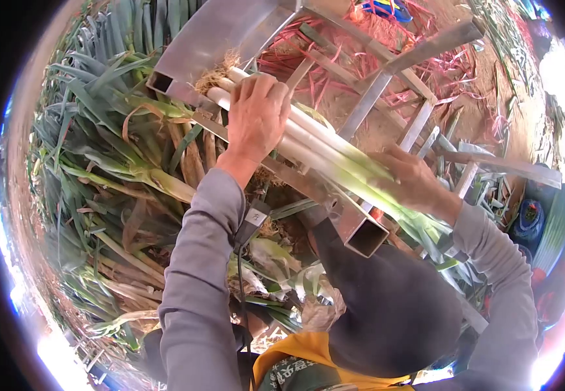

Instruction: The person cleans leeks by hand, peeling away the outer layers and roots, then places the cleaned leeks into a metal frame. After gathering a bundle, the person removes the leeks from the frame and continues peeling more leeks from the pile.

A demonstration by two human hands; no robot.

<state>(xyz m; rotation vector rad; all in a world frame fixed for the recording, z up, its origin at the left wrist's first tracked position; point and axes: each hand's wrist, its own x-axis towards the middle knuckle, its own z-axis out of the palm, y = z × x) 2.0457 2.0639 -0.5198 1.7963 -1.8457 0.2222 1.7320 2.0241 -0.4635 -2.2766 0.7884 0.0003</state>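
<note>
A bundle of leeks (321, 151) lies slantwise across a metal frame, with white shanks and roots at the upper left and green leaves at the lower right. My left hand (256, 117) is closed over the white shanks close to the roots. Farther down, my right hand (416, 181) is against the pale green part, its fingers bent around the stalks and somewhat blurred. The undersides of both grips are hidden.
A metal frame (366, 236) with square tubing and a sheet-metal plate (214, 39) supports the leeks. Piled leeks (119, 140) cover the left side. Pink strapping (452, 72) litters the ground beyond. My knee (393, 306) is close below the frame.
</note>
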